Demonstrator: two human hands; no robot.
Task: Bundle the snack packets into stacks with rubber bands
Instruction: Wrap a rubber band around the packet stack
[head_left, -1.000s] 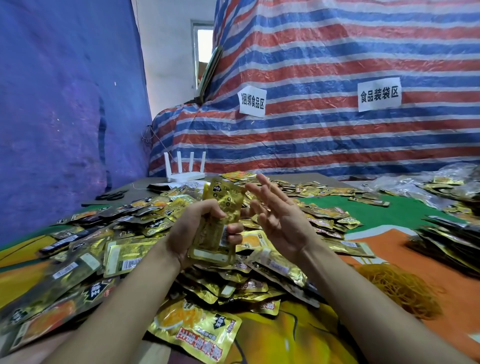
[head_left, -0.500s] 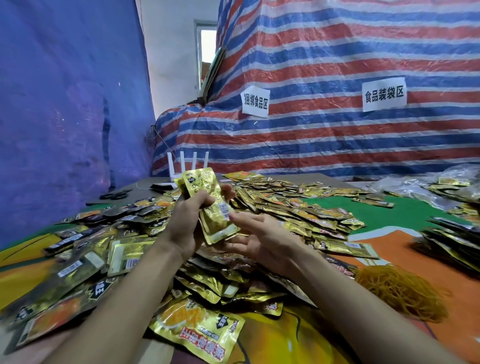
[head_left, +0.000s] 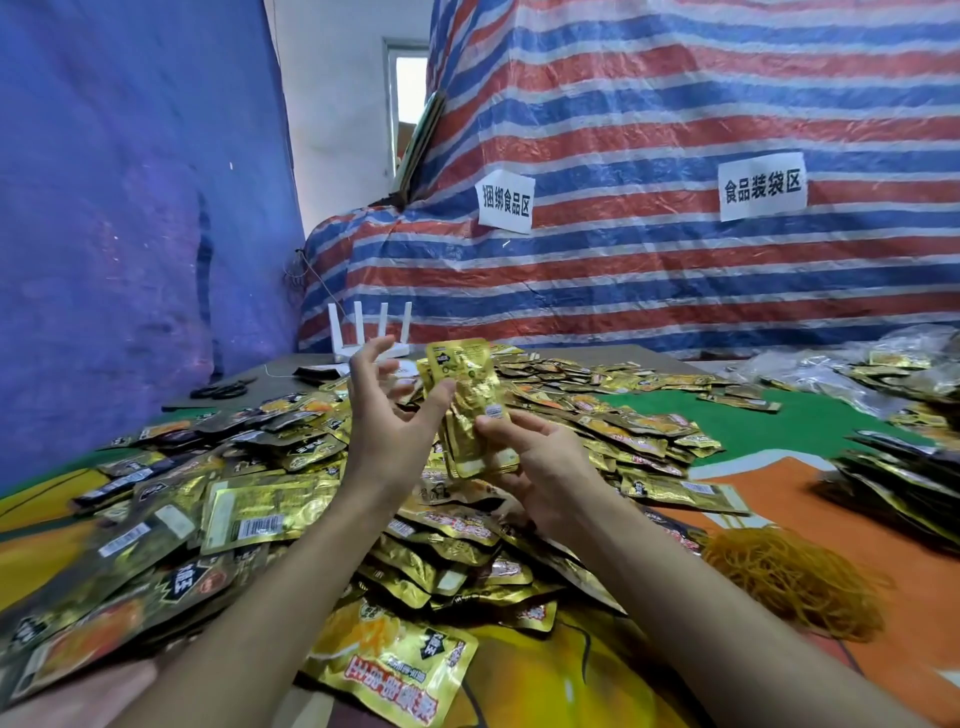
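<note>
An upright stack of gold snack packets (head_left: 470, 410) is held above the table. My right hand (head_left: 545, 467) grips it from the lower right, thumb across its front. Just left of the stack is my left hand (head_left: 387, 415), fingers spread and straight, its thumb tip touching the stack's left edge. Loose gold and black packets (head_left: 249, 499) lie heaped over the table below and around both hands. A tangled heap of orange rubber bands (head_left: 795, 577) sits on the cloth to the right of my right forearm.
Rows of dark packets (head_left: 904, 483) line the right edge, with clear plastic bags (head_left: 841, 364) behind them. A white router (head_left: 369, 338) and black scissors (head_left: 223, 389) sit at the table's far left. Striped and blue tarps close off the back and left.
The stack has passed from my left hand to my right, which now grips it from below. My left hand has let go and spread its fingers beside it.
</note>
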